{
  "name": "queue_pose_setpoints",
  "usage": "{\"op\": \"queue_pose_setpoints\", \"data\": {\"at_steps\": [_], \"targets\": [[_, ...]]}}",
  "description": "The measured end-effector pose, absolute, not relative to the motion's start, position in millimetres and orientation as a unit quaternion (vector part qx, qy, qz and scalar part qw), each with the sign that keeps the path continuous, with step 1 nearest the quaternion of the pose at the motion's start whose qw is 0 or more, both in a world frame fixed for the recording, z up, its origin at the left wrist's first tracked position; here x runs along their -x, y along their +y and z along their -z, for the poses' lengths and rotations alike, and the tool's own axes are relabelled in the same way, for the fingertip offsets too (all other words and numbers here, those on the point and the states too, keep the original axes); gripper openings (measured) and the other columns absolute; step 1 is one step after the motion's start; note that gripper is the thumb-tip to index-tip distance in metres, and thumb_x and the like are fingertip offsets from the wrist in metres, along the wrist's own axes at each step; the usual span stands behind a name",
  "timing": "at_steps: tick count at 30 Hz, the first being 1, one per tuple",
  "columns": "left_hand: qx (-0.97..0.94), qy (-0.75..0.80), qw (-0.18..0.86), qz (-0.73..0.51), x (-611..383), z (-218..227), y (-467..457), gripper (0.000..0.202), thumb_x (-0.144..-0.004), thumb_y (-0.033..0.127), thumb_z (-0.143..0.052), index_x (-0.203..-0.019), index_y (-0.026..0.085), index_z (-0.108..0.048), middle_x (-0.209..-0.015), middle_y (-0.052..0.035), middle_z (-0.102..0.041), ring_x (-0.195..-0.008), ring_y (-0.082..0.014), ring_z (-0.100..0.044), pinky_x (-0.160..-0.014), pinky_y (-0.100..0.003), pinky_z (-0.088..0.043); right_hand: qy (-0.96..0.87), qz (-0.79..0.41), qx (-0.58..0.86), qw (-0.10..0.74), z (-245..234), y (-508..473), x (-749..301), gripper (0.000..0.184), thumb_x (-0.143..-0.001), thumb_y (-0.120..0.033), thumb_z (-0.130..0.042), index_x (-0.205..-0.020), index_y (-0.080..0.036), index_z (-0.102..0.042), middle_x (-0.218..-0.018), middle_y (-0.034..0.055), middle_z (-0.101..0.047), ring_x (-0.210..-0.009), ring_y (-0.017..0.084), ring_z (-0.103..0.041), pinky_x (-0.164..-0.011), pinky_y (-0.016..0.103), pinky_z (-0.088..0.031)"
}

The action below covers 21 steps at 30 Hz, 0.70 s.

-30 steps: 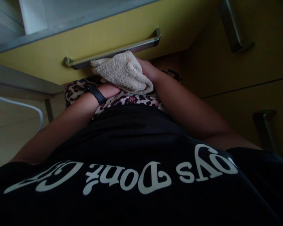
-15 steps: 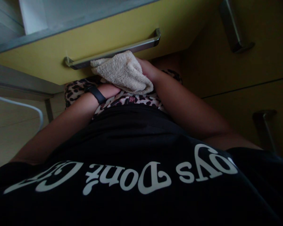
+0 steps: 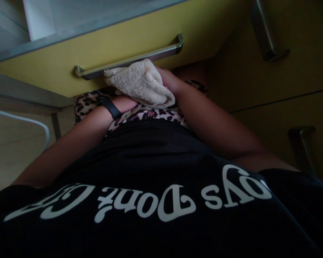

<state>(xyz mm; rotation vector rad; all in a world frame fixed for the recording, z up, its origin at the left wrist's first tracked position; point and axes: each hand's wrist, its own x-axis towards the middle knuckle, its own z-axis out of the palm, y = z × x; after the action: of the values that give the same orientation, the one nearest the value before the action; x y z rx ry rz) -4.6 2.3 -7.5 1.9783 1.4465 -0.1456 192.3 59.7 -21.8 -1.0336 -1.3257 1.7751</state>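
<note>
A beige terry cloth [image 3: 144,82] lies bunched over both of my hands, above my lap and just below the drawer's metal handle [image 3: 134,60]. My right hand [image 3: 167,79] reaches in from the right and holds the cloth; its fingers are hidden beneath the folds. From the left comes my left hand [image 3: 128,103], with a black band [image 3: 111,108] on the wrist. It goes under the cloth's lower edge, so I cannot see whether its fingers are open or closed.
The yellow drawer front [image 3: 54,70] stands pulled out across my lap, close before my hands. Yellow cabinet fronts with a metal handle [image 3: 269,36] and another handle [image 3: 303,147] are on the right. A white cable [image 3: 29,120] hangs at left.
Hands and cloth stay in nearly the same place. The view shifts very slightly.
</note>
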Motion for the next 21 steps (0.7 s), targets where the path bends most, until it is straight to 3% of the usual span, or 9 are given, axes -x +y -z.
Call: {"op": "queue_pose_setpoints", "data": {"at_steps": [7,10,16,21], "targets": [[-0.735,0.586,0.339,0.038,6,13,4,0.055,-0.099,0.053,-0.039,-0.131,0.026,-0.074,-0.132,-0.0038,-0.072,-0.15,-0.0211,-0.048,-0.139,-0.042,-0.02,-0.493,-0.69,0.398,0.349,17,56,-194,0.041,-0.1,-0.036,-0.051,-0.114,-0.003,-0.07,-0.103,-0.0046,-0.075,-0.122,0.014,-0.068,-0.129,0.05,-0.034],[-0.733,0.584,0.349,0.024,3,8,2,0.053,-0.099,0.052,-0.042,-0.13,0.023,-0.074,-0.129,-0.0046,-0.073,-0.149,-0.0199,-0.048,-0.139,-0.042,-0.02,-0.491,-0.689,0.411,0.339,10,54,-194,0.041,-0.101,-0.035,-0.048,-0.113,-0.002,-0.071,-0.099,-0.0043,-0.075,-0.121,0.014,-0.069,-0.13,0.048,-0.033],[-0.728,0.573,0.376,0.033,-5,-8,-4,0.053,-0.102,0.046,-0.037,-0.13,0.019,-0.072,-0.125,-0.0051,-0.076,-0.13,-0.0146,-0.061,-0.139,-0.041,-0.017,-0.492,-0.674,0.449,0.32,6,54,-191,0.045,-0.103,-0.035,-0.044,-0.117,-0.001,-0.069,-0.108,-0.0025,-0.075,-0.123,0.012,-0.068,-0.13,0.045,-0.033],[-0.733,0.573,0.365,0.031,1,2,1,0.057,-0.1,0.052,-0.035,-0.131,0.022,-0.073,-0.119,-0.0059,-0.077,-0.137,-0.0165,-0.059,-0.139,-0.041,-0.017,-0.501,-0.682,0.409,0.343,8,53,-194,0.036,-0.101,-0.032,-0.053,-0.115,-0.004,-0.071,-0.104,-0.0042,-0.076,-0.12,0.012,-0.068,-0.132,0.045,-0.032]]}}
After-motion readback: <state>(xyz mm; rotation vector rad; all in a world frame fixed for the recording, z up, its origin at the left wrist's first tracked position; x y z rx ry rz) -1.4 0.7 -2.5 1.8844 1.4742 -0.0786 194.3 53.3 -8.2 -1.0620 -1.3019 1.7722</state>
